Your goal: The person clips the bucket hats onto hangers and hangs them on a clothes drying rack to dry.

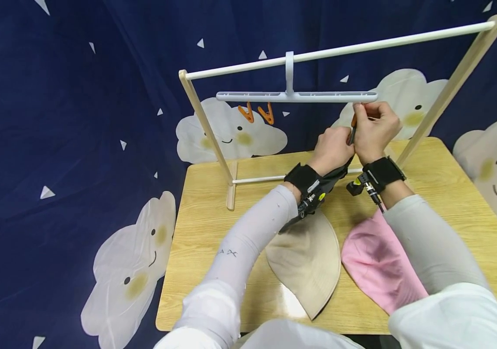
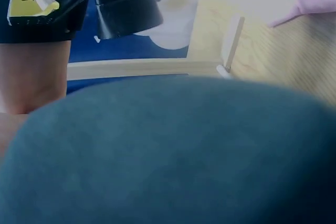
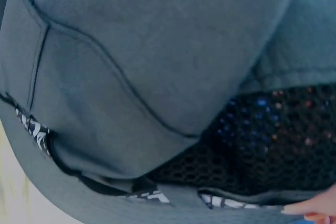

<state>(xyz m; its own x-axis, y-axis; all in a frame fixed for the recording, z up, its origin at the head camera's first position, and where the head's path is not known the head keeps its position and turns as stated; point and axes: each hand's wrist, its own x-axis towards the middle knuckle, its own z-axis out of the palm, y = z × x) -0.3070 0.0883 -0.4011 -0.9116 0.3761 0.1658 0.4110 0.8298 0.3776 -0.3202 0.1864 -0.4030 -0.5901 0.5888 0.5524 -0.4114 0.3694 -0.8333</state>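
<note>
At the right end of the white hanger (image 1: 289, 97), both of my hands are close together. With thumb and fingertips, my right hand (image 1: 376, 130) pinches an orange clip (image 1: 354, 121), mostly hidden behind the fingers. My left hand (image 1: 332, 148) grips a dark grey cap (image 1: 328, 184), which hangs below it, largely covered by the forearm. In the left wrist view a smooth curved part of the cap (image 2: 168, 150) fills the lower half. Up close, the right wrist view shows the cap's panels (image 3: 157, 51), black mesh (image 3: 252, 135) and a fingertip (image 3: 315, 205) at its edge.
The hanger hooks over the rod (image 1: 344, 50) of a wooden rack (image 1: 205, 128). Two more orange clips (image 1: 246, 113) hang left of its middle. On the table (image 1: 200, 252) lie a beige bucket hat (image 1: 309, 261) and a pink hat (image 1: 381, 257).
</note>
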